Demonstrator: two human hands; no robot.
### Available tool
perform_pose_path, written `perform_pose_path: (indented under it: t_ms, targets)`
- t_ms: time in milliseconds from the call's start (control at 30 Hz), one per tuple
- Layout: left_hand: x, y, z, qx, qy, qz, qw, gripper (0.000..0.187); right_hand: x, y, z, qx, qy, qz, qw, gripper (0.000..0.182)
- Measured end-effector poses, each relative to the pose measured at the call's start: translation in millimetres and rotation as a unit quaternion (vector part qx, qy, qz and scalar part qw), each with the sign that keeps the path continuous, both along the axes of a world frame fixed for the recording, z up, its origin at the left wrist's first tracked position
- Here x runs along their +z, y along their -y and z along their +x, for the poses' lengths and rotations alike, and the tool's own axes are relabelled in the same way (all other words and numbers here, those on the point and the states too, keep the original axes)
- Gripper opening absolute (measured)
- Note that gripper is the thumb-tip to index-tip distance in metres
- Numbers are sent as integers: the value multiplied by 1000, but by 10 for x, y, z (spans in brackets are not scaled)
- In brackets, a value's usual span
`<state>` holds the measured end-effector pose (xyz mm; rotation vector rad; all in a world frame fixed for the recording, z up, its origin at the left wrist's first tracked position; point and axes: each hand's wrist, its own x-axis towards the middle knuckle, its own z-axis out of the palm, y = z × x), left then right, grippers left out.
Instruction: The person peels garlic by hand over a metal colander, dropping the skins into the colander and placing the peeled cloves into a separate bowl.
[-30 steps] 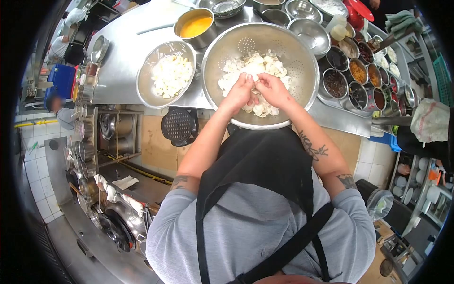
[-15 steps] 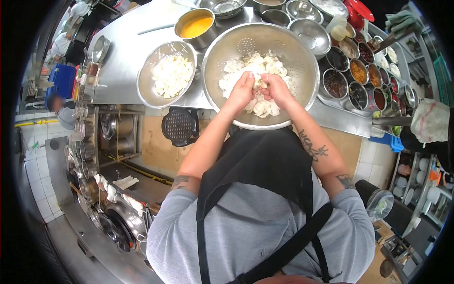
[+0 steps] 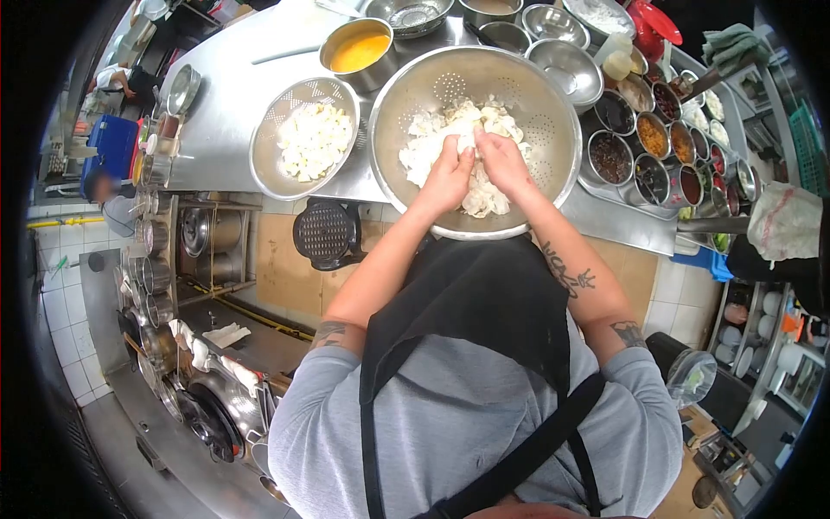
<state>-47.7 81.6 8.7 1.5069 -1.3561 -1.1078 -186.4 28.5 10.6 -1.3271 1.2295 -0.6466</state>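
Over a large perforated metal bowl [image 3: 393,130] are both of my hands, close together. Pale, whitish pieces [image 3: 484,201] lie heaped in that bowl, below and around my fingers. My left hand [image 3: 450,177] is closed, its thumb near a pale piece at the fingertips. Beside it my right hand [image 3: 503,164] is closed too, fingers pressed together, and what they hold is too small to make out. To the left stands a smaller perforated bowl [image 3: 266,160] with chopped pale pieces [image 3: 313,143].
A pot of orange liquid [image 3: 359,54] stands behind the smaller bowl on the steel table [image 3: 216,104]. Metal bowls [image 3: 566,71] and several ingredient tins [image 3: 610,158] are at the right. A black stool [image 3: 327,233] is below the table edge. Another person [image 3: 117,212] is far left.
My hands have shifted slightly; the fingers of my right hand have turned from pointing inward to pointing more upward. The person at the upper left has moved.
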Motion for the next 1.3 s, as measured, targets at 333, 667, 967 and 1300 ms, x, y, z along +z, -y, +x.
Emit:
perform_pose_path:
  t_ms: [333, 667, 967, 1300]
  targets:
    - [101, 20, 37, -43, 9, -12, 999, 31, -279, 6, 36, -16, 10, -147, 989, 47]
    - [220, -11, 44, -38, 44, 26, 998, 25, 45, -17, 43, -29, -15, -72, 997, 44]
    - [40, -13, -27, -2, -2, -53, 999, 24, -55, 27, -12, -9, 24, -106, 994, 41]
    - [-87, -5, -66, -16, 190, -181, 965, 28, -31, 26, 33, -3, -93, -67, 993, 48]
